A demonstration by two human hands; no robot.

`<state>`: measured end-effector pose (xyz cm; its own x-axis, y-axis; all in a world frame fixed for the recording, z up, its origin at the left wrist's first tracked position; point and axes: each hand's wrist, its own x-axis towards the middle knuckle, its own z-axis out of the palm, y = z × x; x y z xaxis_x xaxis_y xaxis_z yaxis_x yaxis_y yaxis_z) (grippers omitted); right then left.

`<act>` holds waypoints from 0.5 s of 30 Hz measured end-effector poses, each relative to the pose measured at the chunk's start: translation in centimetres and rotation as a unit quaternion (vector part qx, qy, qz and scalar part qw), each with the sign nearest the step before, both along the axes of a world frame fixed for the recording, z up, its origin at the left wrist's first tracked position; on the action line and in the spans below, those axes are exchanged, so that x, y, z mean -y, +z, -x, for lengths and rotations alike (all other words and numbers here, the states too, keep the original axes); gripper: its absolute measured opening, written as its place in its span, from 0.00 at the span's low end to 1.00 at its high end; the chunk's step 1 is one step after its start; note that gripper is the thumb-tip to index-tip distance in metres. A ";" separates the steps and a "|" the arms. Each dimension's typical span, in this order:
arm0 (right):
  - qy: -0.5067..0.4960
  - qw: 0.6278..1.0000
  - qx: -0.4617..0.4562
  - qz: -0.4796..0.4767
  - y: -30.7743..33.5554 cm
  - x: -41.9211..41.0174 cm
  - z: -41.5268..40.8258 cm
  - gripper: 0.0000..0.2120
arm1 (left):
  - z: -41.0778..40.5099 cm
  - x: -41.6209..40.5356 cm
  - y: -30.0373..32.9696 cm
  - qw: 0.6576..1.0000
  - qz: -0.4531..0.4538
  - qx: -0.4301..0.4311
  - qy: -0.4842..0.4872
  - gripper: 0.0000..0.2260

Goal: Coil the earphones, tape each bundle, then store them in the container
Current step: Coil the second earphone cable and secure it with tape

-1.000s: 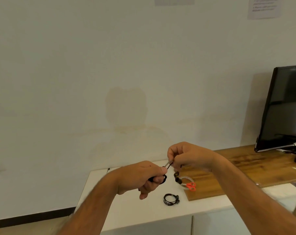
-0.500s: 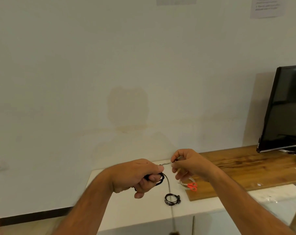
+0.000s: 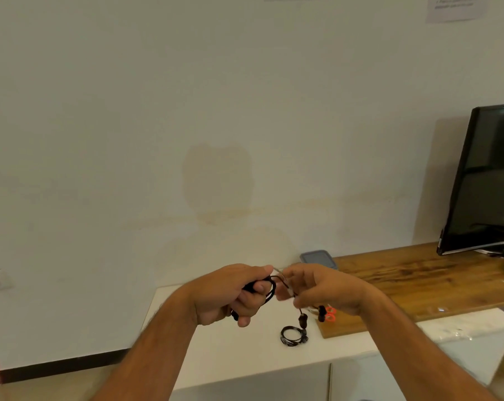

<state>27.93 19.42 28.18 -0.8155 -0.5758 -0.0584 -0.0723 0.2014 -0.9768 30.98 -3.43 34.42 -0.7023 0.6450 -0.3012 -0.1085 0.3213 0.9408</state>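
One bundle is finished, I judge: a small coiled black earphone bundle (image 3: 293, 337) lies on the white cabinet top (image 3: 216, 348), apart from both hands. The second earphone cable (image 3: 269, 286) is in work. The left hand (image 3: 230, 293) is closed around its black loops, and the right hand (image 3: 326, 287) pinches the free end, with the earbuds (image 3: 303, 319) hanging below. Taping this coil is left (the tape itself I cannot identify). The grey-lidded container (image 3: 318, 259) waits behind, by the wall, and whether anything is stored in it cannot be seen.
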 end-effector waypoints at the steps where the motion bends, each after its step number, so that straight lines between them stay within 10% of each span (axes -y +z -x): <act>1: 0.002 0.999 -0.013 0.036 0.1 0.3 -0.1 0.21 | 0.0 -0.1 0.0 1.000 -0.003 0.004 0.003 0.19; 15: -0.062 0.955 0.001 0.289 -0.6 3.6 -0.7 0.05 | 0.2 0.2 -0.4 0.980 -0.159 0.119 -0.001 0.19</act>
<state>28.60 15.85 27.62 -0.8796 -0.4112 0.2390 -0.0813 -0.3651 -0.9274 30.82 -3.61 34.05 -0.6351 0.7346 -0.2388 -0.3361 0.0156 0.9417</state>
